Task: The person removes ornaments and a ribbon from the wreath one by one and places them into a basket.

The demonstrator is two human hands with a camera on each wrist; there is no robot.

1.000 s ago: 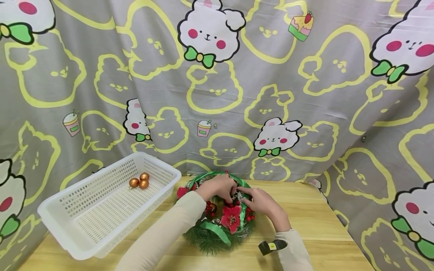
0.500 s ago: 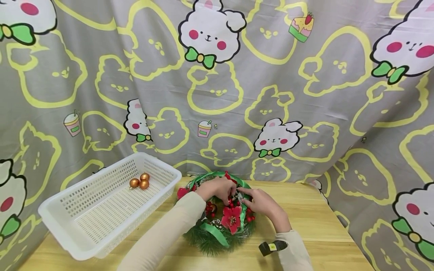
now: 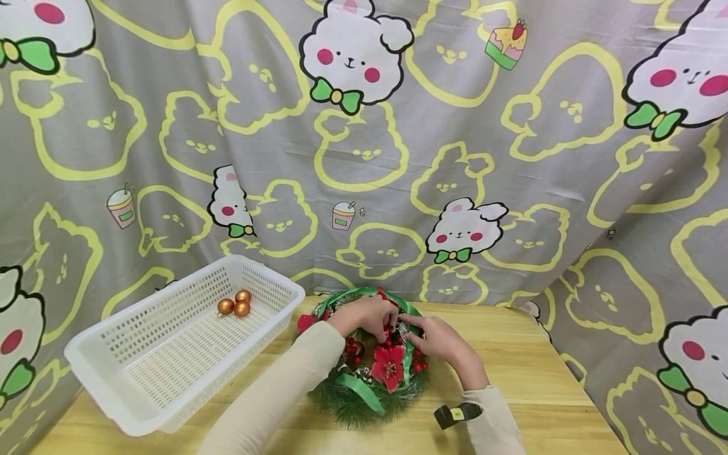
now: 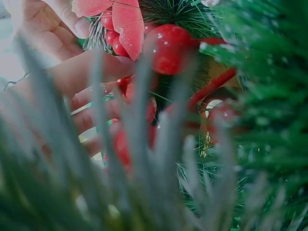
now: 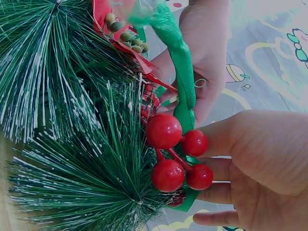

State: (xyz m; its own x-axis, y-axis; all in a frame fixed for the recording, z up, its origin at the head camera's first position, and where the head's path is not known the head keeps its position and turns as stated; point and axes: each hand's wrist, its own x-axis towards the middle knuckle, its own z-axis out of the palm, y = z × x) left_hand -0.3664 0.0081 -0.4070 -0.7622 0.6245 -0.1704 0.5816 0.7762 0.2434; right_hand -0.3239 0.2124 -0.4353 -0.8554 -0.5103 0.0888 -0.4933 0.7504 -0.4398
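A green Christmas wreath lies on the wooden table, trimmed with red flowers, berries and a green ribbon. My left hand reaches over its middle, fingers bent down and pinching a red berry sprig; the fingertips are partly hidden. At the right side, my right hand holds the wreath between thumb and forefinger. In the right wrist view that hand is behind glossy red berries, near the ribbon. A thin wire loop shows by the left hand.
On the left stands a white perforated plastic basket with three copper-coloured ball ornaments inside. A patterned grey curtain hangs behind the table. A black strap device is on the right wrist.
The left fingers shift slightly at the berry sprig, and more red berries show beneath them. The right hand, wreath and basket stay in place.
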